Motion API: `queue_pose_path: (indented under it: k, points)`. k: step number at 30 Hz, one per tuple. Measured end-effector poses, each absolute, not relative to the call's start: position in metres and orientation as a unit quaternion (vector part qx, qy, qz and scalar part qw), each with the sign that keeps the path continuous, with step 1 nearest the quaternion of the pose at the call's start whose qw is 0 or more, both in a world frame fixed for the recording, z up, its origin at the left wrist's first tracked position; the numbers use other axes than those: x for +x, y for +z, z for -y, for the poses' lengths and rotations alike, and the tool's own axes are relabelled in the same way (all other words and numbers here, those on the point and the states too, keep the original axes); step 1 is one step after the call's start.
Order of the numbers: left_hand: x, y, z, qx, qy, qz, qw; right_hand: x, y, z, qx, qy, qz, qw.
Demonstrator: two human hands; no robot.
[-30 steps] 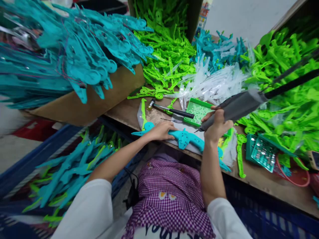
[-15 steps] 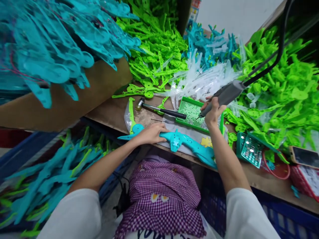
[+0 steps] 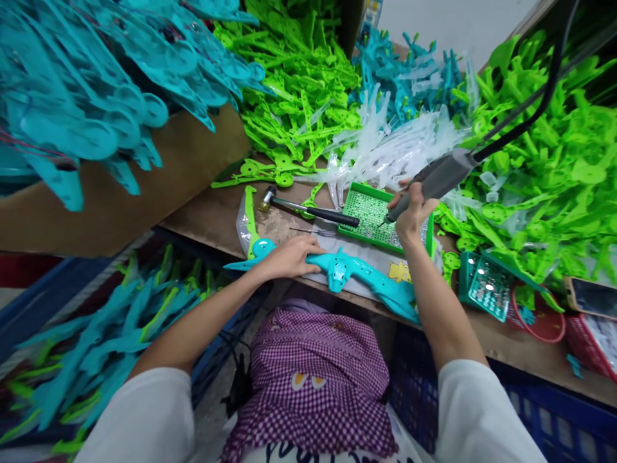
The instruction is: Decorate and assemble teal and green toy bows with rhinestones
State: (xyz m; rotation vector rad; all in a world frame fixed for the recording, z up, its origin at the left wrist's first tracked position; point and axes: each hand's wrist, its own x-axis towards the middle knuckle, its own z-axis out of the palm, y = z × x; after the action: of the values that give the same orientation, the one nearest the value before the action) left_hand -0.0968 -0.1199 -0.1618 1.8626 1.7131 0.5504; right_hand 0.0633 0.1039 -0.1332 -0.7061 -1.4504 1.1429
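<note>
My left hand (image 3: 295, 256) is closed over a long turquoise plastic part (image 3: 359, 270), which lies along the table's front edge. Gripped in my right hand (image 3: 411, 215) is a grey electric screwdriver (image 3: 441, 179) with a black cable. Its thin tip points down into a green tray (image 3: 369, 207) with a perforated plate and many small metal pieces, apparently screws. Whether the tip touches one is too small to tell. A hammer (image 3: 313, 210) with a black handle rests against the tray's left side, and a thin metal tool (image 3: 313, 231) lies nearer to me.
Lime-green parts (image 3: 294, 96) and clear plastic parts (image 3: 405, 148) are heaped behind the tray. A cardboard box (image 3: 193, 167) with turquoise parts stands at left. To the right are a small green container (image 3: 489, 289), a red basket (image 3: 537, 318) and a phone (image 3: 592, 296).
The view has shifted slightly. Both hands keep their holds, and the screwdriver's tip stays over the tray, a little further left in the picture.
</note>
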Motion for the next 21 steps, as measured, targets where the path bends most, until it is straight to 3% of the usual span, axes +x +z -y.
queue_pose_path:
  k: [6,13,21]
  points:
    - [-0.098,-0.165,0.12,0.696,0.196,-0.638,0.266,0.079,-0.089,-0.072,-0.244,0.53,0.548,0.6]
    - [-0.097,-0.165,0.12,0.704,0.201,-0.632,0.255,0.069,-0.095,0.012,-0.14,0.667,0.568,0.462]
    - [-0.097,-0.163,0.12,0.714,0.194,-0.627,0.243,0.047,-0.118,0.015,-0.169,0.67,0.58,0.432]
